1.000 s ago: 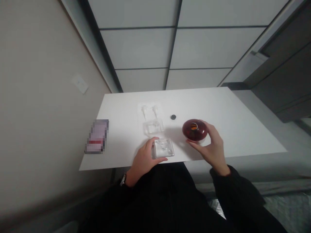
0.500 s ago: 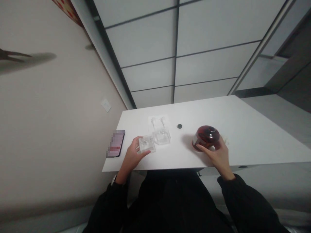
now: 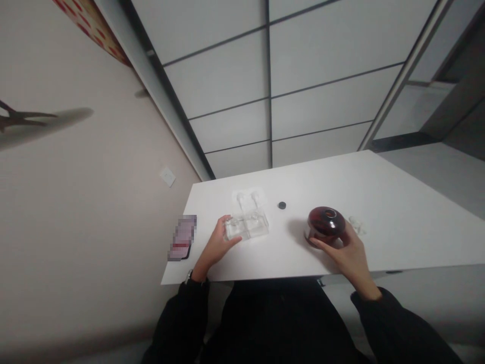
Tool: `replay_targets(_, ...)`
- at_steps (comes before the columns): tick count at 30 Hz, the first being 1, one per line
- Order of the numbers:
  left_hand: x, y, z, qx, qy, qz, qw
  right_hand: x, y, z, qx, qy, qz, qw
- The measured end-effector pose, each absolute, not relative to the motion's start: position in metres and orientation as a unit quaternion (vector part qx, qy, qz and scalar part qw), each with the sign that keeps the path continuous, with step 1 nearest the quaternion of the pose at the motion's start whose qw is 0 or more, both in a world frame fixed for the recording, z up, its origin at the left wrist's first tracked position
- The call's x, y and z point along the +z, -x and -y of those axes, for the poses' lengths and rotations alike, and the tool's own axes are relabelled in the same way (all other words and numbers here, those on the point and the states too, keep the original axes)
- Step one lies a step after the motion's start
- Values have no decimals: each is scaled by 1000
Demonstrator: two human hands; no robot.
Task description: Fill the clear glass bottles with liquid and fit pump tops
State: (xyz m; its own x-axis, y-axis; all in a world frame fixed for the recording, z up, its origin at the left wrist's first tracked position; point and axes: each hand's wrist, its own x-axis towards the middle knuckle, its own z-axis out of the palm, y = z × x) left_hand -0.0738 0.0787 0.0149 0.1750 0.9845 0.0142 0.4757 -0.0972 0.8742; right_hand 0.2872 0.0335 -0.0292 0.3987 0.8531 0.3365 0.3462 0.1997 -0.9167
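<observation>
We took the small dark disc (image 3: 282,206) on the white table (image 3: 322,182) as our landmark. To its right and nearer to us was the dark red glass vessel (image 3: 322,222), with a round ring on its top and a pale patch on its left side. Our right hand (image 3: 350,255) was spread wide around it, the thumb across its near side and the fingers partly hidden behind it; we could not tell whether its base was resting on the table.

To the disc's left and nearer to us, our left hand (image 3: 215,248) was half curled, gripping a clear box (image 3: 235,231) between the fingers at its far left corner and the thumb along its near edge. A second clear box (image 3: 259,226) was right beside it, nearer to the disc; we could not tell whether the two touched.

Left of the disc, two white pieces (image 3: 255,197) lay just beyond the boxes. Farther left, and nearer to us than the disc, was a flat slab with a blurred-out face (image 3: 184,237). On the disc's right, past the vessel, lay some small pale bits (image 3: 356,225), too blurred to make out.
</observation>
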Motion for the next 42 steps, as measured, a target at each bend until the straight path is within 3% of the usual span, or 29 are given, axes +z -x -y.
replay_targets(9,42,51,-100,262,-787,-505,241,-29,-288,-32,222,617,497,568)
replay_targets(19,36,33,-96,260,-798,-472,269,-23,-284,-34,118,613,542,563)
replay_targets(28,33,17,-87,252,-808,-448,289,17,-285,-51,-106,517,732,431)
replay_targets(42,32,18,-87,254,-820,-432,276,27,-269,-63,-186,473,784,355)
